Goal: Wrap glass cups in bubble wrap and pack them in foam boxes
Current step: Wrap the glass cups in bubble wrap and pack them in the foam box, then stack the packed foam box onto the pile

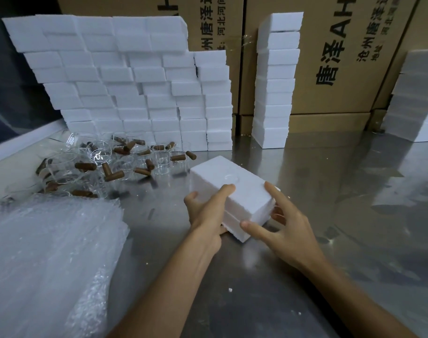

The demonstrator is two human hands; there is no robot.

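We held a closed foam box (232, 189) in both hands on the steel table (305, 240).

Our left hand (205, 215) gripped its near left side, fingers curled over the top edge and thumb underneath; our right hand (281, 220) clasped the near right corner, forefinger laid along the top and thumb pressed on the front face. The box was white, grainy and rectangular, with a seam between lid and base. Left of it lay clear glass cups (98, 157) with brown stub handles, and a crinkled heap of bubble wrap (49, 252). Stacked foam boxes (134, 81) stood behind, against printed cardboard cartons (342, 57).
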